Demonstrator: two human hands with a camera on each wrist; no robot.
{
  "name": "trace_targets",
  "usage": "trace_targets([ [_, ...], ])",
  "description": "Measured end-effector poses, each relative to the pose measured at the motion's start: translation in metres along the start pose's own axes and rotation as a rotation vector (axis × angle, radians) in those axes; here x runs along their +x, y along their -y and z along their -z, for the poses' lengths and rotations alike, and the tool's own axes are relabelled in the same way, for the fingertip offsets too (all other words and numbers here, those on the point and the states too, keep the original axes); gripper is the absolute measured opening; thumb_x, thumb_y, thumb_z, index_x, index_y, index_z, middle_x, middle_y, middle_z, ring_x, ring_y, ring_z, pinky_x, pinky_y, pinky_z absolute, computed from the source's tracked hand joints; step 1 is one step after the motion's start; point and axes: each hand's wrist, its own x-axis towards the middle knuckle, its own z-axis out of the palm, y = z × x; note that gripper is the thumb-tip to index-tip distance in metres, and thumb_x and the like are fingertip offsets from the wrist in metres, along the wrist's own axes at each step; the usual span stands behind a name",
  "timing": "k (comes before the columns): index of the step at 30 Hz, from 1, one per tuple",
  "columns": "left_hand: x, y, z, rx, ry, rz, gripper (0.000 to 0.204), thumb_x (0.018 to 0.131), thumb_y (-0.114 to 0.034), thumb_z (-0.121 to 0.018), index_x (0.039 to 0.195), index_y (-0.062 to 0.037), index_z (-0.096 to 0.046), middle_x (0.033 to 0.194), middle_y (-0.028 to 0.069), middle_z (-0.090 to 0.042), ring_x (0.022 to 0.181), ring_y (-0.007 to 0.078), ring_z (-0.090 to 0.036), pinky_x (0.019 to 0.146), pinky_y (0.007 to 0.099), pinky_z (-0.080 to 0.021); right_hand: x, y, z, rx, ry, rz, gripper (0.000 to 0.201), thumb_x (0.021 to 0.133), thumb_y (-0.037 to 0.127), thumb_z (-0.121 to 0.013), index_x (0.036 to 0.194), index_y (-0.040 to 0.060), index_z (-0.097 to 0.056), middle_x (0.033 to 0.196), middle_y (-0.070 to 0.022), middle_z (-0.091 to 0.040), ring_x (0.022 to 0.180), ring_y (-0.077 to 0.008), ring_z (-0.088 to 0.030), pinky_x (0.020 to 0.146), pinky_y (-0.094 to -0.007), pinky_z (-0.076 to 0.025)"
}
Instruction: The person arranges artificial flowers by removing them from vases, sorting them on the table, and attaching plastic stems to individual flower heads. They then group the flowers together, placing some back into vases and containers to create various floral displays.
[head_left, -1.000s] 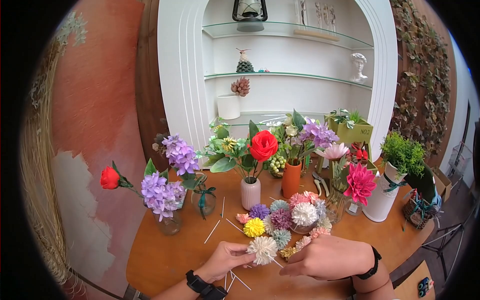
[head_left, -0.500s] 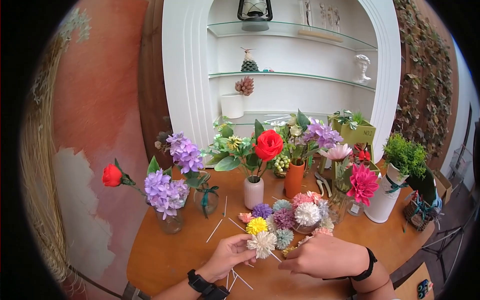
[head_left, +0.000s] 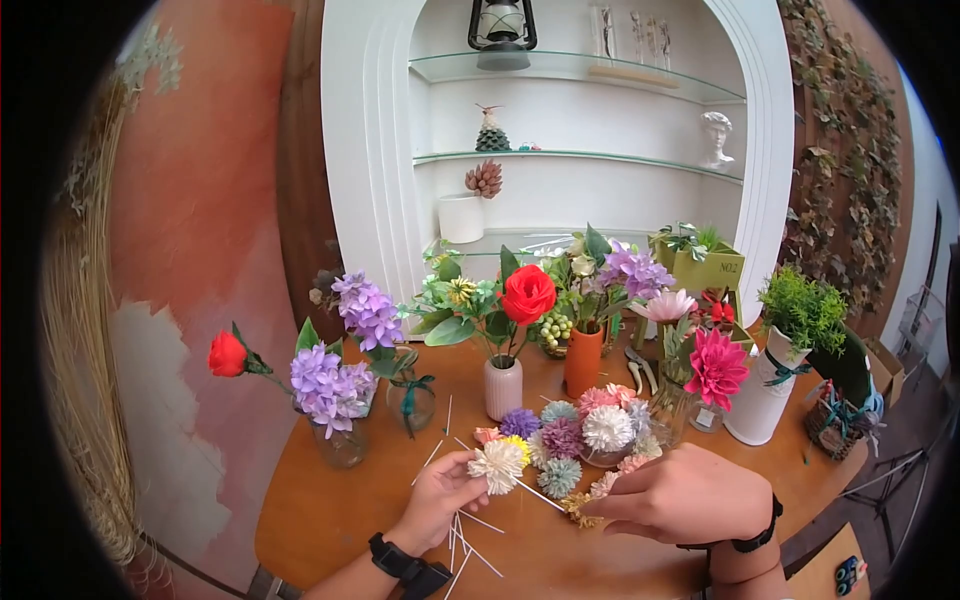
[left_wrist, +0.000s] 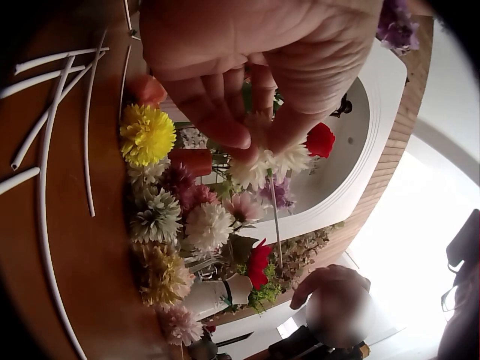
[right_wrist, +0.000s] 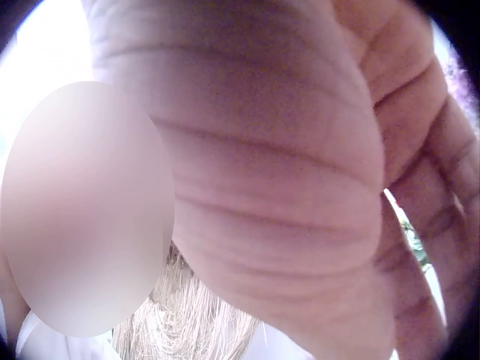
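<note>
My left hand (head_left: 440, 502) pinches a cream pompom flower (head_left: 497, 466) at its head between thumb and fingers. From the flower a thin white stem (head_left: 541, 494) slants toward my right hand. In the left wrist view the stem's free end stands apart from the right hand (left_wrist: 330, 296). My right hand (head_left: 690, 498) hovers over the table with loosely bent fingers, its fingertips near a mustard pompom flower (head_left: 580, 508). In the right wrist view the palm fills most of the picture. Behind the cream flower a yellow pompom flower (left_wrist: 148, 135) is partly hidden in the head view.
Loose white sticks (head_left: 478, 560) lie by my left wrist. A heap of pompom flowers (head_left: 562, 438) covers the middle of the table. Behind stand a pink vase (head_left: 503, 388), an orange vase (head_left: 583, 362), glass vases and a white vase (head_left: 755, 400). Pliers (head_left: 640, 370) lie farther back.
My left hand has carried the cream flower up and left, in front of the yellow one. My right hand has moved right, off the stem, and more of the stem shows.
</note>
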Motion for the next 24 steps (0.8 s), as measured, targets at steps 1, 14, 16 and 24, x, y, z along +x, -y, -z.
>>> trace_targets([
  [1,0.001,0.000,0.001,0.006,-0.022,-0.021,0.040,0.086,-0.003,-0.066,0.122,0.0052,-0.050,0.097,0.0092,-0.064,0.077,0.0131,-0.063,0.062,0.0232,-0.048,-0.003,0.001,0.004,0.003,-0.037,-0.002,0.025,0.084,0.020,-0.062,0.108,0.0125,-0.066,0.073,-0.0033,-0.063,0.064,-0.0239,-0.064,0.052,-0.0358,-0.050],
  [14,0.000,-0.025,-0.003,0.757,-0.138,-0.454,0.034,0.074,0.011,-0.063,0.107,0.0040,-0.062,0.102,0.0064,-0.061,0.077,0.0074,-0.061,0.064,0.0183,-0.050,-0.045,0.016,0.031,-0.006,-0.198,-0.030,0.019,0.086,0.019,-0.059,0.101,0.0093,-0.065,0.070,-0.0046,-0.060,0.064,-0.0246,-0.063,0.053,-0.0361,-0.050],
  [16,-0.001,-0.030,-0.003,0.780,-0.145,-0.497,0.032,0.073,0.009,-0.063,0.105,0.0027,-0.065,0.103,0.0066,-0.061,0.076,0.0067,-0.061,0.061,0.0181,-0.049,-0.050,0.016,0.032,0.012,-0.157,0.007,0.017,0.086,0.017,-0.058,0.099,0.0083,-0.064,0.069,-0.0052,-0.059,0.063,-0.0261,-0.063,0.053,-0.0369,-0.050],
  [24,-0.011,-0.045,-0.011,1.142,-0.112,-0.514,0.034,0.070,0.000,-0.066,0.103,-0.0070,-0.071,0.097,0.0034,-0.061,0.069,0.0076,-0.057,0.059,0.0204,-0.046,-0.067,0.013,0.032,-0.024,-0.246,0.076,0.026,0.082,0.025,-0.068,0.106,0.0142,-0.067,0.070,-0.0009,-0.062,0.059,-0.0212,-0.062,0.046,-0.0333,-0.047],
])
